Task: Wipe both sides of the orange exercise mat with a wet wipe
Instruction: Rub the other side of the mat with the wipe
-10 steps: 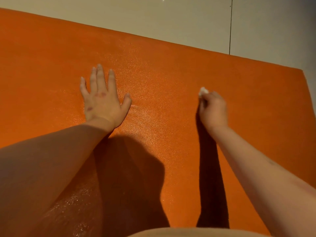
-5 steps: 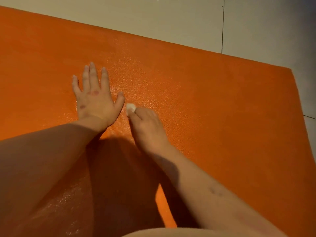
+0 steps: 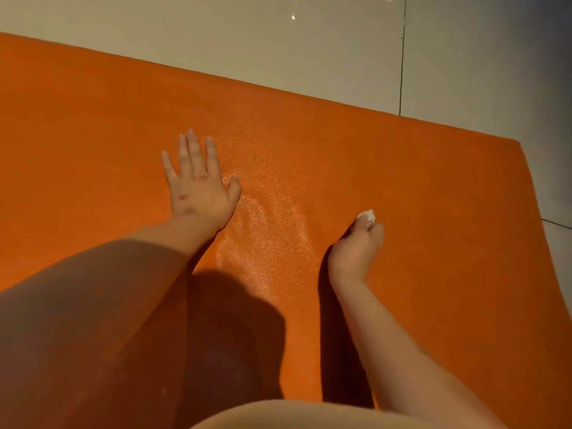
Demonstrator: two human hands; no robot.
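The mat (image 3: 402, 181) on the floor (image 3: 216, 41) shows a damp sheen between the flat, spread left hand (image 3: 201, 193) and the right hand (image 3: 356, 252), fingers curled round the wipe (image 3: 366, 216); its underside probably awaits wiping.

Both hands down on the orange mat (image 3: 402, 187)

Left hand (image 3: 201, 188) lies flat, fingers spread. Right hand (image 3: 356, 249) is bunched around a white wet wipe (image 3: 366, 216), a damp sheen between them, pale floor tiles (image 3: 247, 41) beyond.

Dim, warm orange-toned light. Hard dark shadows pool on the mat (image 3: 418, 187) at 6 o'clock. Wet sheen sparkles near centre. Pinpoint glare on the floor (image 3: 216, 41) at 12. Corner at 2 o'clock darkens. Overall slightly soft, edges bowed.
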